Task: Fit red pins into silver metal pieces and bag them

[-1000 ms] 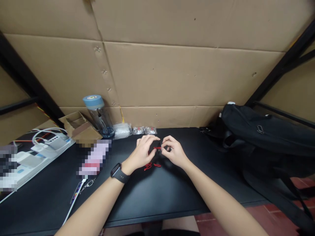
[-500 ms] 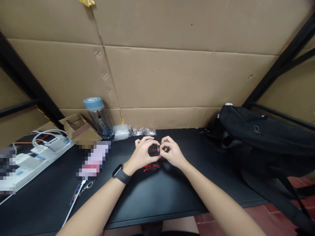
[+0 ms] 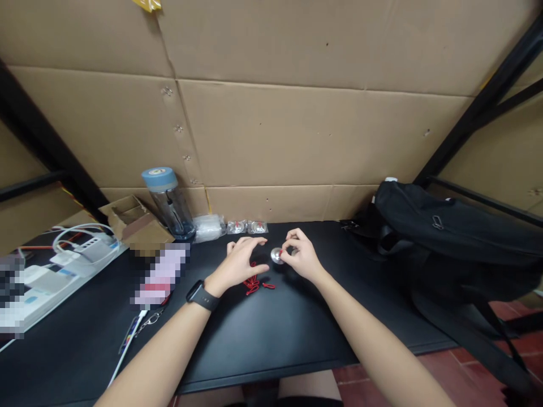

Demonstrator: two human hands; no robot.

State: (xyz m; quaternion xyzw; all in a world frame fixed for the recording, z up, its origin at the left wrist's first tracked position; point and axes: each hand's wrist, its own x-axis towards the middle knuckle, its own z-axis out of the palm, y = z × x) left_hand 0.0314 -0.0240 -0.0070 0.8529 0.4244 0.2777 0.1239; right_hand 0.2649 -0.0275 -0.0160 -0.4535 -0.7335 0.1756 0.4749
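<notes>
A round silvery metal disc (image 3: 276,256) with a bit of red at its right side is pinched between the thumb and fingers of my right hand (image 3: 302,257). To its left, my left hand (image 3: 241,264) has its thumb and fingers apart and holds nothing. Several red cord loops (image 3: 251,284) lie on the black table mat (image 3: 263,339) beside and partly behind my left hand. A single red loop (image 3: 268,286) rests just right of them.
Two wrapped discs (image 3: 247,227) and a clear plastic packet (image 3: 208,227) lie at the back. Left of them are a blue-lidded bottle (image 3: 167,200), an open carton (image 3: 136,223), a power strip (image 3: 38,294) and a keychain (image 3: 150,319). A black bag (image 3: 449,237) stands right.
My left hand has let go of the disc and moved left. The disc, now in my right hand alone, has turned its flat face more toward the camera.
</notes>
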